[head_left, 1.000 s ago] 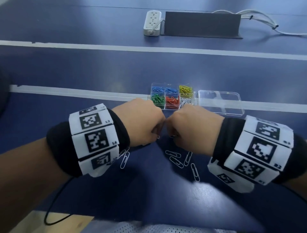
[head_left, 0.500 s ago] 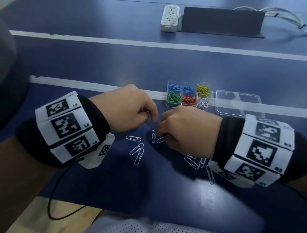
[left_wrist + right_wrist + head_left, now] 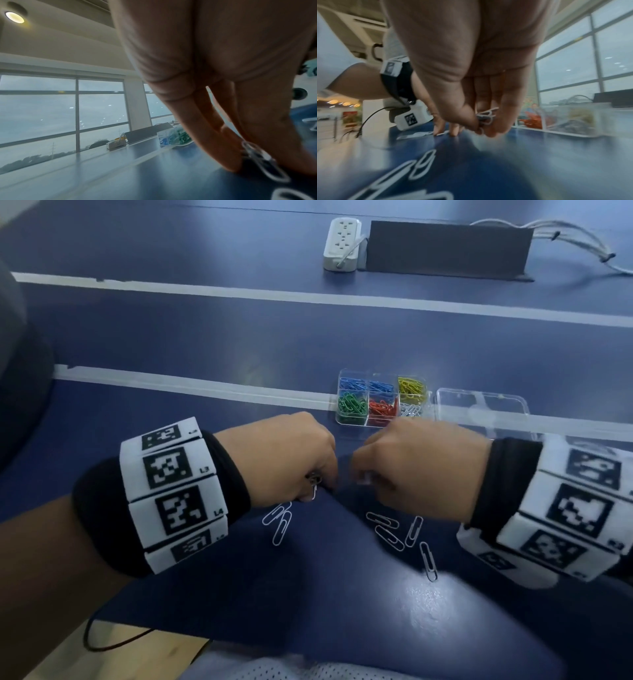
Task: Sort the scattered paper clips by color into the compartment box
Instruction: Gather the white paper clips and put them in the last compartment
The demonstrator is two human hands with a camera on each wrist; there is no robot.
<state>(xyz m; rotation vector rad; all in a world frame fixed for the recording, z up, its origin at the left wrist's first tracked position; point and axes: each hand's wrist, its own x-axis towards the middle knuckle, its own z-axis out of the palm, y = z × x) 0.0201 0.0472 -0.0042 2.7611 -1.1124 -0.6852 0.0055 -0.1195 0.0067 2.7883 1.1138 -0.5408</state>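
Observation:
A clear compartment box (image 3: pixel 382 424) lies on the blue table with blue, yellow, green, red and white clips in separate cells. My left hand (image 3: pixel 317 486) pinches a white paper clip (image 3: pixel 264 161) against the table, just in front of the box. My right hand (image 3: pixel 363 475) holds a small bunch of white clips (image 3: pixel 486 116) between thumb and fingers, knuckle to knuckle with the left. Several loose white clips lie under the wrists: a pair (image 3: pixel 281 522) by the left hand and a group (image 3: pixel 400 535) below the right.
The box's clear lid (image 3: pixel 486 412) lies open to its right. A white power strip (image 3: pixel 342 244) and a dark cable cover (image 3: pixel 445 251) sit at the far edge. White tape lines (image 3: pixel 205 388) cross the table. A black cable (image 3: pixel 113 642) hangs at the near edge.
The hands had drawn apart half a second ago and have come together again. The left hand has come down onto a white clip and now pinches it.

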